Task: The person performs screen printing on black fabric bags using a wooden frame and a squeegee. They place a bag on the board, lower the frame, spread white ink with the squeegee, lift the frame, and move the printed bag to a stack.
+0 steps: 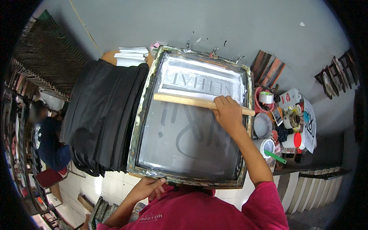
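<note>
Wooden squeegee (187,101), gripped by the right hand (229,114), could streak white ink (195,65) if tilted — left hand (148,189) at the frame (199,183), grip unclear.

Side worktop (270,163) (mostly hidden under clutter): pale bowl (263,125), white tub (266,147), red-lidded jar (291,140), white jug (289,98).

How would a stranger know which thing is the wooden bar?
Find the large, paint-stained frame in the middle. Across its upper half stretches the long wooden bar, gripped by the person's right hand. The bar's pale, plain wood sets it apart from the blotched frame.
</note>
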Demonstrator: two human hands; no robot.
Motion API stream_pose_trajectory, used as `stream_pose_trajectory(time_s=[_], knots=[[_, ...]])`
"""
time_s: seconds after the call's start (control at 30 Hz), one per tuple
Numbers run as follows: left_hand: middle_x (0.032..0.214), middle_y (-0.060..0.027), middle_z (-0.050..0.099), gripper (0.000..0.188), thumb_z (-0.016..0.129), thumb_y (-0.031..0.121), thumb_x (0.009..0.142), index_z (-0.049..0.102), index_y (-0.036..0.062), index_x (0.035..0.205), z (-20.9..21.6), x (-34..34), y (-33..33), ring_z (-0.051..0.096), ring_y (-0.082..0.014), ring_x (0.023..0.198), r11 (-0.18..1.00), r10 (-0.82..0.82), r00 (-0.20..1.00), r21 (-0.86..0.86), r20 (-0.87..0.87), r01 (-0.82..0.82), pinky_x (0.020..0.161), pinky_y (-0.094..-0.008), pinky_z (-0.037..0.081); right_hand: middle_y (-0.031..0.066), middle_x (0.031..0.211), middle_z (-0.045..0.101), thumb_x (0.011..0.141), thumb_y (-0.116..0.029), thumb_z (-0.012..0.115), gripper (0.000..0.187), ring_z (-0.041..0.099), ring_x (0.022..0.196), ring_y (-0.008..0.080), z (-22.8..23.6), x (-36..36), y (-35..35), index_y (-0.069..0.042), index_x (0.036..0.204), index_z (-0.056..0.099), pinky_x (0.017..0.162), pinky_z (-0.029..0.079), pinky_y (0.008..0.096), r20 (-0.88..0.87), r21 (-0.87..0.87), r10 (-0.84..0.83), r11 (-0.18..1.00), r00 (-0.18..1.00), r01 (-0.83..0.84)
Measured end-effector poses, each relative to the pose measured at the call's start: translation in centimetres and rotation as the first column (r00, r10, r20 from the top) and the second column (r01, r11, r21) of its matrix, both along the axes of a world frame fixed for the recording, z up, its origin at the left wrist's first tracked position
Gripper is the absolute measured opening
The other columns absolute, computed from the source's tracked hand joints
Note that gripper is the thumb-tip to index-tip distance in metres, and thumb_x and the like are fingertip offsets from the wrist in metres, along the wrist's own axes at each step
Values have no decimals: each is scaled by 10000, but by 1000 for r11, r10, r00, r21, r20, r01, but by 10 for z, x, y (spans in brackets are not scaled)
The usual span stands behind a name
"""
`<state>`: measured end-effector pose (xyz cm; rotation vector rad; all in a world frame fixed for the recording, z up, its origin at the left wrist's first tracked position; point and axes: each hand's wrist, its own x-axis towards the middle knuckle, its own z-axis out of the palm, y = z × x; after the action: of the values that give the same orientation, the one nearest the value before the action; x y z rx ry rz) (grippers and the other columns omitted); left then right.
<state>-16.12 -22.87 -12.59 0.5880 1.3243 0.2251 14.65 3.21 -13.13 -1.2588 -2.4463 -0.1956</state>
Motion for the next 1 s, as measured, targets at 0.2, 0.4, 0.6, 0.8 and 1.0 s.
stream_pose_trajectory(time_s=[0.2, 0.4, 0.6, 0.8, 1.0], knots=[[624, -133, 689, 522, 540, 399, 1072, 730, -38, 860, 29, -25, 21, 553, -129, 430, 983, -76, 997, 167, -21, 78, 432, -266, 418, 84, 927, 626, 732, -144, 793, 339, 621, 881, 309, -12, -7, 47, -69, 985, 580, 729, 519, 441, 26, 85, -46, 995, 999, 44], [667, -81, 698, 395, 612, 311, 1048, 718, -26, 872, 47, -36, 61, 568, -79, 493, 873, 78, 996, 486, -47, -46, 462, -236, 445, 130, 990, 709, 805, -287, 796, 362, 680, 972, 334, 12, -6, 130, -77, 1061, 647, 797, 538, 494, 0, -32, -114, 993, 993, 114], [905, -85, 738, 225, 688, 210, 977, 724, -12, 977, 65, -18, 208, 687, -164, 839, 376, 238, 903, 891, -357, 253, 787, -325, 537, 146, 926, 729, 781, -440, 820, 442, 697, 920, 365, 17, 13, 176, -94, 1019, 681, 767, 532, 495, 45, -36, -174, 984, 984, 176], [1054, -190, 721, 335, 779, 233, 848, 713, 27, 1103, 39, -5, 398, 679, -372, 990, -251, 501, 720, 716, -480, 651, 881, -441, 531, 149, 944, 757, 735, -620, 802, 595, 730, 917, 353, 33, -4, 172, -102, 1024, 756, 797, 561, 476, 153, -222, -348, 900, 925, 376], [852, -187, 735, 396, 831, 312, 779, 740, 28, 1040, 18, 5, 419, 710, -374, 829, 112, 259, 611, 652, -748, 750, 780, -451, 542, 138, 891, 759, 696, -747, 751, 681, 743, 859, 323, 31, 2, 147, -114, 945, 777, 729, 567, 467, 214, -147, -399, 889, 892, 433]])
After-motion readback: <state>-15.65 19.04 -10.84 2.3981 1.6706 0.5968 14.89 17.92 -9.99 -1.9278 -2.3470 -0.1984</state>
